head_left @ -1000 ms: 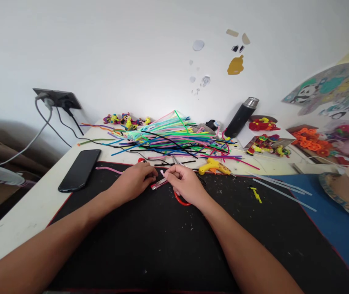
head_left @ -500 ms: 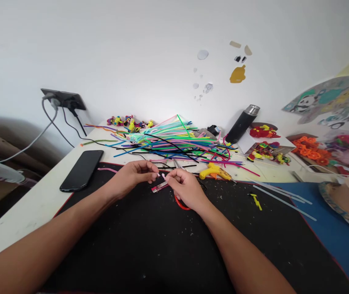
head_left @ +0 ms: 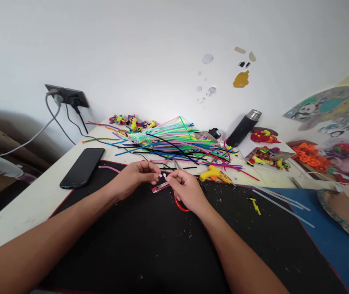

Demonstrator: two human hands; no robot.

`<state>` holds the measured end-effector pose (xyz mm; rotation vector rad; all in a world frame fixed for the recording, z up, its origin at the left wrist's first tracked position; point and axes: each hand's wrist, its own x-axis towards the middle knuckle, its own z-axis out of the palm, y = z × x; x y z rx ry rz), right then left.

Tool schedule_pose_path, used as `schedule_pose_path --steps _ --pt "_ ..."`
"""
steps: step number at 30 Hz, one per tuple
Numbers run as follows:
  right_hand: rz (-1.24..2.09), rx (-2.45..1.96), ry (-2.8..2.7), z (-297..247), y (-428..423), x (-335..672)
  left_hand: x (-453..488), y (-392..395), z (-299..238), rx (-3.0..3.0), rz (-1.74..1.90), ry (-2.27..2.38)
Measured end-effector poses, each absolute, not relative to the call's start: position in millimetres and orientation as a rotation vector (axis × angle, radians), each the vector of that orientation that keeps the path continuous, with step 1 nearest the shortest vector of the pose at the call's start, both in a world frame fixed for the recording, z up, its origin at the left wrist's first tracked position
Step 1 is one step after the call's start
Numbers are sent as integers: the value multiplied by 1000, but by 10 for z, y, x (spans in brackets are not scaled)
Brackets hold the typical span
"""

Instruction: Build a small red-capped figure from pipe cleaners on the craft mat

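My left hand (head_left: 137,177) is closed in a pinch on a short pale pink piece of pipe cleaner (head_left: 160,175). Close beside it, my right hand (head_left: 186,188) pinches another short pale pink pipe cleaner end (head_left: 164,175). A small gap shows between the two tips; whether they belong to one piece is hidden by the fingers. Under my right hand lie scissors with a red handle (head_left: 181,206), partly covered. A small pink stick with a metal end, like a lighter (head_left: 159,188), rests on the black mat (head_left: 150,241) below my fingers.
Behind my hands spreads a heap of coloured pipe cleaners (head_left: 174,141). A yellow glue gun (head_left: 214,174), clear glue sticks (head_left: 281,200) and a small yellow figure piece (head_left: 256,206) lie to the right. A phone (head_left: 82,168) lies left; a black flask (head_left: 243,128) stands at the back.
The camera view has tilted slightly, so the wall items sit lower. Both hands stay almost in place, still pinching the pale pink pieces.
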<state>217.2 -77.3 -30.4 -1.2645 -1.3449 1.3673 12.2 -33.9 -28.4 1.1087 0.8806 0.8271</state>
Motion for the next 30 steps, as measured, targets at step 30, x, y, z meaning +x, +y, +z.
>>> schedule_pose_path --steps 30 --pt "1329 -1291 -1381 -320 -786 2175 139 -391 -251 1161 831 862"
